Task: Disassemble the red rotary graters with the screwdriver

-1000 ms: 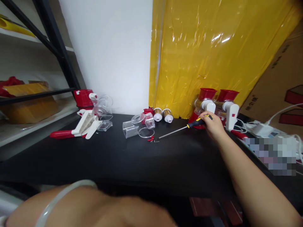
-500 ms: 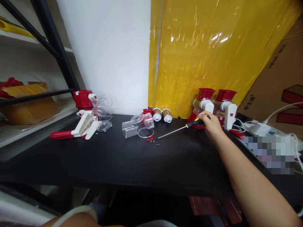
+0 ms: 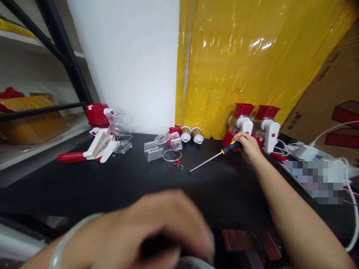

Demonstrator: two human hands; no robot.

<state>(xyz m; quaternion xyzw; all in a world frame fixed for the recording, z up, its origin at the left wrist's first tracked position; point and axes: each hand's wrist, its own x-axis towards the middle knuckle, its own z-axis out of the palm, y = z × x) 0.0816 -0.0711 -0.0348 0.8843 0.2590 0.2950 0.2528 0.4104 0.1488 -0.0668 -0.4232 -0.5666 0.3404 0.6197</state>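
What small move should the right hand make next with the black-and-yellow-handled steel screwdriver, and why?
Probably ease the black-and-yellow-handled steel screwdriver slightly left, toward the thin silver metal pieces beside the small red plastic pieces: the right hand already grips it, and its tip is just right of them.

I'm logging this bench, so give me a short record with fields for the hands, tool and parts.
Right hand: holds a screwdriver by its handle
Tool angle: slanting down toward the black tabletop; contact unclear
Left hand: blurred in the foreground; contents unclear
Mid-table: clear plastic parts, small red pieces, two perforated drums
Right side: two red-and-white machines
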